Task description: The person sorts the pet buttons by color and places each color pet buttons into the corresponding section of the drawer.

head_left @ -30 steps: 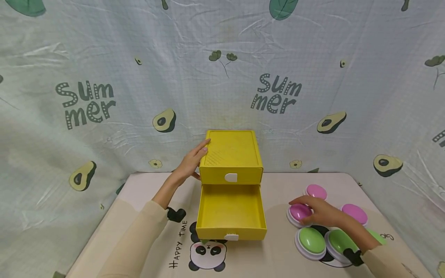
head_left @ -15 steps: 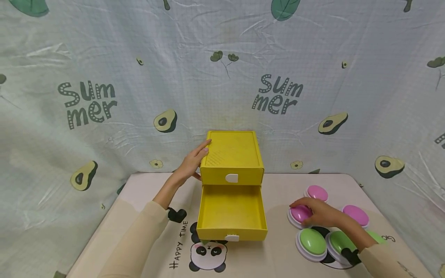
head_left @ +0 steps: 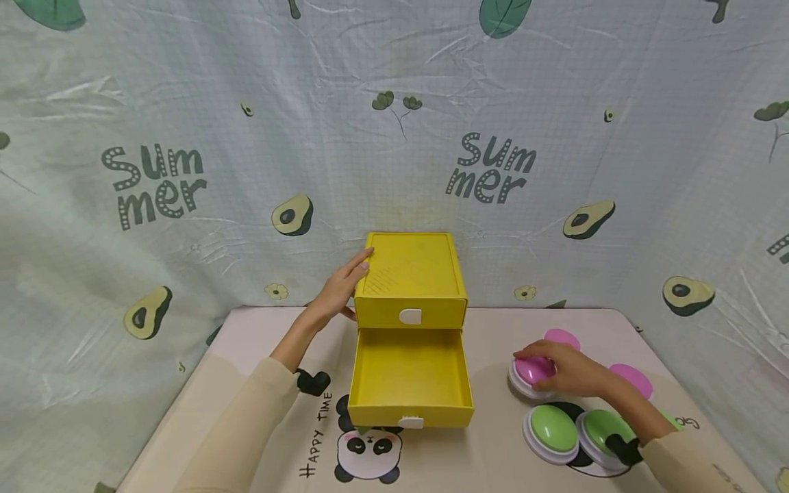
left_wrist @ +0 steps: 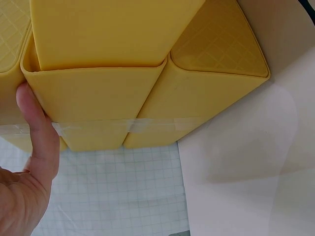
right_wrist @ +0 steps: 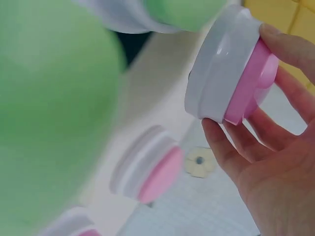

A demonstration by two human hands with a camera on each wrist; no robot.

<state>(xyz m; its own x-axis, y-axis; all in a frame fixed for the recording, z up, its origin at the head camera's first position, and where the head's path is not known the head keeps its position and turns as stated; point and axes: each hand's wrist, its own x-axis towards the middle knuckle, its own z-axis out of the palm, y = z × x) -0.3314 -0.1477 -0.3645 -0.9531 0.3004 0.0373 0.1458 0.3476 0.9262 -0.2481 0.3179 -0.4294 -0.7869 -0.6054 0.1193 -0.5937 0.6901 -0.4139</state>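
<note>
A yellow two-drawer cabinet (head_left: 409, 263) stands at the back middle of the table, its lower drawer (head_left: 376, 415) pulled out with nothing inside. My left hand (head_left: 335, 289) rests against the cabinet's left side, fingertips at the top edge; the left wrist view shows the straight thumb (left_wrist: 39, 128) along the yellow wall. Over on the right, my right hand (head_left: 573, 372) grips a pink push button (head_left: 533, 370) with a white base. Seen from the right wrist, its thumb and fingers span the rim of that button (right_wrist: 221, 69), which is tilted and held above the table.
Two more pink buttons (head_left: 562, 336) (head_left: 633, 378) lie behind and right of the right hand. Green buttons (head_left: 553, 428) (head_left: 607, 431) sit in front of it, another partly hidden by the forearm. A printed cloth (head_left: 394, 171) hangs behind the table.
My right hand has risen slightly with the pink button, and more of its white base shows. The left hand and the cabinet have stayed in place.
</note>
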